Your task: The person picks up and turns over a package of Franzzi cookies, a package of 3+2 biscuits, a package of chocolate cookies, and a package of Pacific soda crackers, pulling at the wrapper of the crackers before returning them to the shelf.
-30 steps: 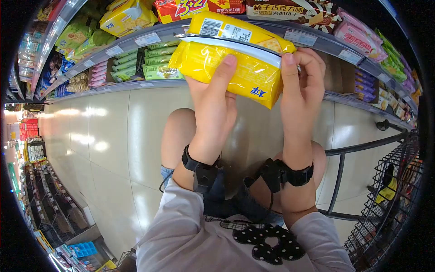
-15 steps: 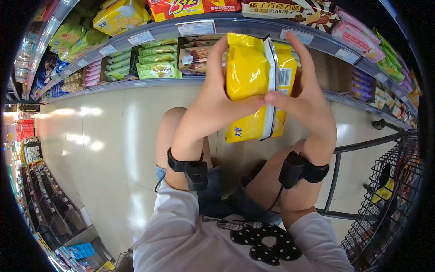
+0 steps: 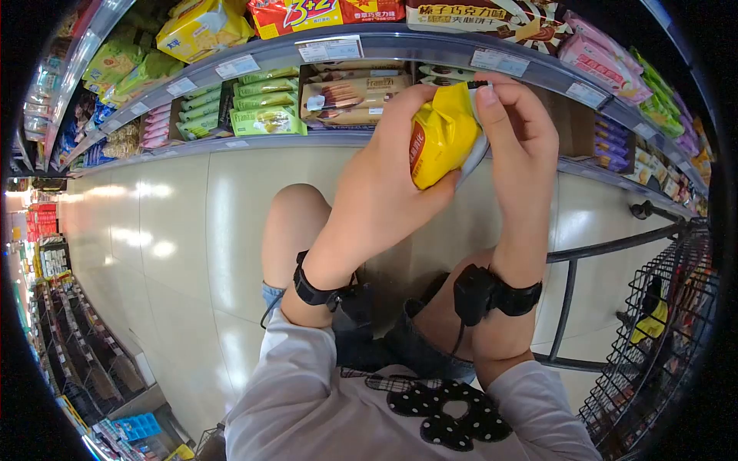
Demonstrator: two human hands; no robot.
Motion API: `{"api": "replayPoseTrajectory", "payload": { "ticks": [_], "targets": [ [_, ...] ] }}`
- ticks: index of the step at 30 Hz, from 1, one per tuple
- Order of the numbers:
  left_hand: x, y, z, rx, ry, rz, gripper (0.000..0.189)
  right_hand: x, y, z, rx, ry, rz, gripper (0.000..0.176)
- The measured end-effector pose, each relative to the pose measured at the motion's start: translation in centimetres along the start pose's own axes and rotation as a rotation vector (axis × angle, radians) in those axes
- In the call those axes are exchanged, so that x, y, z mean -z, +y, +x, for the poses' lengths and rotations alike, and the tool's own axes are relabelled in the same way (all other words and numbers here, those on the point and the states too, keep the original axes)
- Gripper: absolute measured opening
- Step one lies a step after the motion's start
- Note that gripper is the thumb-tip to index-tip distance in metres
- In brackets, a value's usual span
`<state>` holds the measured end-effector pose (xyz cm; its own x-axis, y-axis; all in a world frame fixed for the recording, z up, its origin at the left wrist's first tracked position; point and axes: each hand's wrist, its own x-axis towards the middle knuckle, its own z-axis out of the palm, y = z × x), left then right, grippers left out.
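A shiny yellow biscuit packet (image 3: pixel 444 142) is held up in front of the shelf, seen end-on with a red-brown printed patch on its left side. My left hand (image 3: pixel 400 165) is wrapped round the packet's left side, its thumb along the underside. My right hand (image 3: pixel 519 127) is closed at the packet's upper right, thumb and fingers pinching the crimped end seal near its dark edge. The packet's far side is hidden by my fingers. Right behind it on the lower shelf lie brown biscuit packs (image 3: pixel 357 96).
Green packs (image 3: pixel 265 104) stand in boxes at the lower left of the shelf. Above the price-label rail (image 3: pixel 330 50) lie red packs (image 3: pixel 327 14) and a brown chocolate biscuit pack (image 3: pixel 484 17). A black wire cart (image 3: pixel 653 330) stands at my right, over the tiled floor (image 3: pixel 173 253).
The packet has been turned from its broad back, with barcode and seam, to its end. My right hand has shifted from its right side to the end seal.
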<state>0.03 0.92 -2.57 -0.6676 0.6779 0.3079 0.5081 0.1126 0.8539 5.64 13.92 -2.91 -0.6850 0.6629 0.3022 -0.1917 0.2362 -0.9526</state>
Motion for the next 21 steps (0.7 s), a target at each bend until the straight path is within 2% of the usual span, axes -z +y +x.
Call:
{"api": "replayPoseTrajectory", "payload": {
  "ticks": [2,4,5,9,11,12,14,15,17,18,19,20,21],
  "targets": [
    [-0.4,-0.1,-0.1,-0.001,0.014,-0.013,0.067,0.0,-0.2,-0.1,-0.062,0.053,0.186,0.013],
    [-0.3,-0.3,0.0,-0.017,-0.044,-0.073,0.08,0.3,-0.2,0.0,-0.052,0.049,0.19,0.013],
    [-0.1,-0.5,0.0,-0.019,-0.046,-0.077,0.08,0.4,-0.1,0.0,-0.045,0.036,0.199,0.012],
    [1.0,-0.7,0.2,-0.022,-0.115,-0.303,0.083,0.9,0.0,0.2,0.091,-0.014,0.033,0.012],
    [1.8,-0.8,0.2,-0.013,-0.136,-0.381,0.085,1.1,-0.6,0.2,-0.003,-0.078,0.276,0.017],
    [2.2,-1.0,0.1,0.023,-0.206,-0.488,0.086,1.6,-0.6,0.0,-0.006,-0.082,0.28,0.017],
    [2.5,-1.0,-0.1,0.063,-0.274,-0.591,0.087,2.8,-0.5,-0.3,-0.166,-0.283,0.35,0.032],
    [2.4,-0.8,0.0,0.066,-0.247,-0.628,0.092,3.1,-0.4,-0.3,-0.168,-0.286,0.353,0.032],
    [2.4,-0.6,0.1,0.065,-0.217,-0.669,0.096,3.4,-0.3,-0.2,-0.311,-0.395,0.135,0.046],
    [2.6,-0.7,0.2,0.133,-0.064,-0.523,0.098,3.4,-0.2,0.0,-0.307,-0.397,0.131,0.046],
    [2.8,-0.9,0.4,0.199,0.091,-0.378,0.1,3.4,0.0,0.2,-0.353,-0.242,0.175,0.048],
    [3.0,-1.9,0.7,0.031,0.152,-0.164,0.094,3.4,0.1,0.5,-0.394,-0.091,0.217,0.049],
    [2.9,-2.0,0.7,0.025,0.176,-0.17,0.094,3.1,0.1,0.6,-0.381,-0.111,0.207,0.049]
  ]
}}
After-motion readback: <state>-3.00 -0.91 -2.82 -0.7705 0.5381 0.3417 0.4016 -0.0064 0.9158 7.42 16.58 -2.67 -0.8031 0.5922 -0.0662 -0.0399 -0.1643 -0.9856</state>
